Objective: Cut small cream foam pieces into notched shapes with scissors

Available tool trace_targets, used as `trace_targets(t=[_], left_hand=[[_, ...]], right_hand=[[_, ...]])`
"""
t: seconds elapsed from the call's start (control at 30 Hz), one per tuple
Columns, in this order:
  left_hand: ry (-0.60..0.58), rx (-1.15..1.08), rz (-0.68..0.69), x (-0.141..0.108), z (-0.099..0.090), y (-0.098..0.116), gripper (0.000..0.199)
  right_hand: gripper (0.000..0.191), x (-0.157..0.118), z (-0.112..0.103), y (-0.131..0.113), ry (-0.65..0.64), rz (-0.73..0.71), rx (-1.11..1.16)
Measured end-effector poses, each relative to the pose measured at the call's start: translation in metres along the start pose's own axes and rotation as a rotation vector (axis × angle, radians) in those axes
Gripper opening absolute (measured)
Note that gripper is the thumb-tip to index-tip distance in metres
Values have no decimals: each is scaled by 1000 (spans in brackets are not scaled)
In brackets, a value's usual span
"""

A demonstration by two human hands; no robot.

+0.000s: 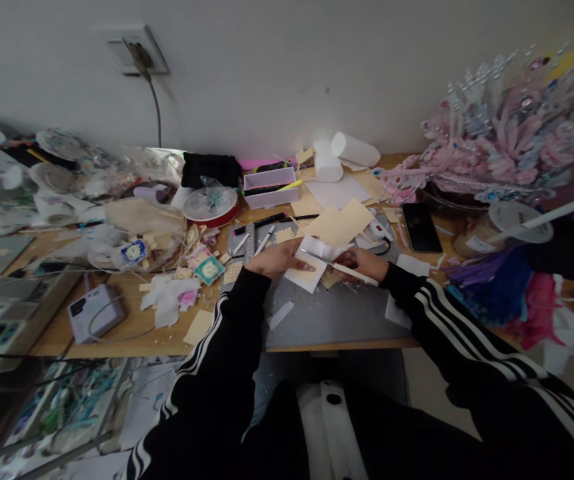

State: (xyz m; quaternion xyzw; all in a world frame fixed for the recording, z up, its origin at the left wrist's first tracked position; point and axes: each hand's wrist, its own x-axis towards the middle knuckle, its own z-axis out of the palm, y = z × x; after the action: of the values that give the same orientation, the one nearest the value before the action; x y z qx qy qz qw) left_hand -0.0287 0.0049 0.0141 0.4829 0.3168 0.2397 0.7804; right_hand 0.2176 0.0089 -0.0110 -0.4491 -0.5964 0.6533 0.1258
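Over the grey cutting mat point(297, 327), my left hand point(274, 259) pinches a folded white sheet of paper point(311, 273), its thumb lying across the front. My right hand point(369, 261) is closed at the sheet's right side, on a slim tool with a pale handle point(357, 274). A thin metallic strip, apparently its blade, runs left from it across the paper. Whether this is a knife or scissors I cannot tell. Crumpled white paper point(329, 251) bulges between the hands, hiding some of the right fingers. A narrow white paper strip point(281, 314) lies on the mat.
Beyond the hands are cream card sheets point(344, 222), a ruler point(250, 241), pens and a lilac box point(271, 187). A black phone point(421, 228) and pink beaded ornaments point(511, 140) stand right. Left are a ribbon spool point(210, 205), plastic bags and a white corded device point(95, 313).
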Motion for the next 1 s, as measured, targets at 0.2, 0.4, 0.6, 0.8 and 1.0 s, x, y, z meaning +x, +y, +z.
trace_targets(t=[0.2,0.4,0.6,0.8,1.0], left_hand=[[13,2,6,0,0,0,82],[8,-10,21,0,1,0,78],[86,-28,-17,-1,-5,-2,87],[270,-50,72,4,-4,-4,99],[461,-121,286,12,9,-3,97]], right_hand=[[50,0,0,1,-19,-11,11],[46,-1,1,0,8,-2,22],[45,-6,-6,-10,119,-52,161],[63,-17,-14,-18,87,-154,233],[69,-21,-19,-30,146,-256,227]])
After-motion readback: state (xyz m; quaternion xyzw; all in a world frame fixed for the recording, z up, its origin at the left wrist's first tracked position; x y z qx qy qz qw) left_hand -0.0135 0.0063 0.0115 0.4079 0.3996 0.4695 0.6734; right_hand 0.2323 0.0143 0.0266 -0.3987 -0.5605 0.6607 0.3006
